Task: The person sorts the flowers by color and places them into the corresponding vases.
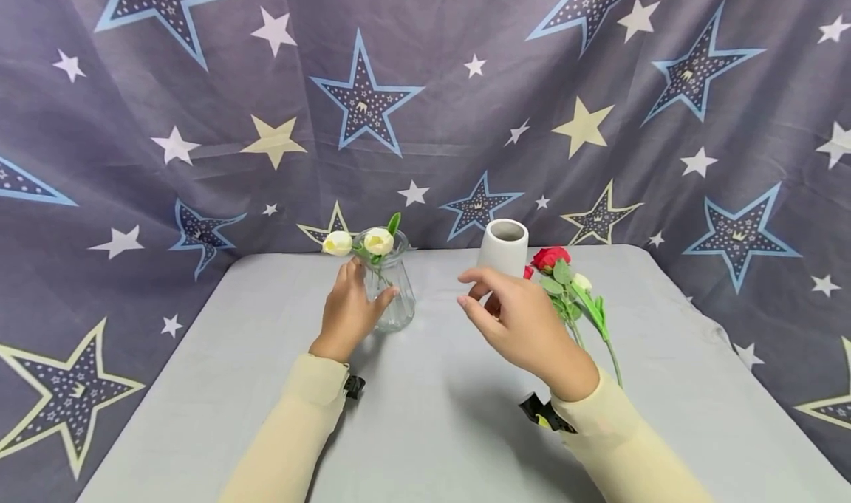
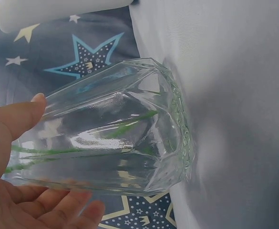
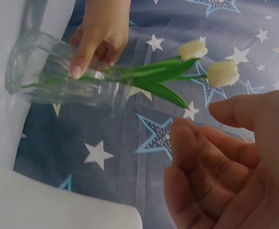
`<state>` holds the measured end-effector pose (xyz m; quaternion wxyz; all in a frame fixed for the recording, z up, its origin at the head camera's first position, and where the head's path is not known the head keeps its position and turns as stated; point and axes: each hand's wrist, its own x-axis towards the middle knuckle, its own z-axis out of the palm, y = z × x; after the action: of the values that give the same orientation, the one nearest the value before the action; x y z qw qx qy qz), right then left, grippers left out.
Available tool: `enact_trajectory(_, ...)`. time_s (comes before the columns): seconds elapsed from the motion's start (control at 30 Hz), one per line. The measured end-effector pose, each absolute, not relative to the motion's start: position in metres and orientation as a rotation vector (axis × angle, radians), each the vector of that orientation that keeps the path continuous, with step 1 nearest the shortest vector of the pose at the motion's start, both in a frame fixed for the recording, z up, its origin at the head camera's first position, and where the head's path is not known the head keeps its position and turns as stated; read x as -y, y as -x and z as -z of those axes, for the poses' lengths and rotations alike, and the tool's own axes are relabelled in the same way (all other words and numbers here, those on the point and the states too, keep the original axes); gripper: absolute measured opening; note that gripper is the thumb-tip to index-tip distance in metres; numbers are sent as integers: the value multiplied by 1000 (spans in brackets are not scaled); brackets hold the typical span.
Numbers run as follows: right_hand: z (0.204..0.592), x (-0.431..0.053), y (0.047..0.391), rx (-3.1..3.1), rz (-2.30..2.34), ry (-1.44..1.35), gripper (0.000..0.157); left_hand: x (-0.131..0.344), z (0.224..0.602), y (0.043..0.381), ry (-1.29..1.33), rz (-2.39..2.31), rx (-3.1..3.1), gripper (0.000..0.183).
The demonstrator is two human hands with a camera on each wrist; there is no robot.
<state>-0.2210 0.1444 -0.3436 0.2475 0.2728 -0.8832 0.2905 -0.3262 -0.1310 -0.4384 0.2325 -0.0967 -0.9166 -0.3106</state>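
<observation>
My left hand holds a clear glass vase round its upper part, with the thumb on one side and the fingers on the other. Two cream-white tulips lean out of the vase's mouth, and their green stems show through the glass. The right hand hovers in front of a white vase, its fingers loosely bent and nothing between them. In the right wrist view, thumb and fingertips stand apart, close to the tulip heads in that view.
Red roses and another white tulip lie on the grey table, right of the white vase and partly behind the right hand. A star-patterned curtain hangs along the table's back and sides.
</observation>
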Motion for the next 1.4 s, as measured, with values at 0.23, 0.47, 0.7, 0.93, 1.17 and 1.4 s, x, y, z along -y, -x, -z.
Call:
enact_trajectory(0.23,333,-165,223,2400,-795,-698,16,131,437,325,254,873,2541,87)
enact_trajectory(0.47,328,-188,233,2399,-816,-606,9,133,439,326,251,875,2535,87)
enact_trajectory(0.7,331,-217,248,2543,-825,-416,13,134,442,325,244,874,2531,86)
enact_trajectory(0.93,339,-244,264,2628,-795,-242,13,134,440,326,239,864,2544,87)
enact_trajectory(1.17,347,-263,273,2664,-758,-162,15,133,438,325,254,858,2541,86)
enact_trajectory(1.4,358,-276,281,2689,-722,-69,20,131,436,324,242,848,2563,87)
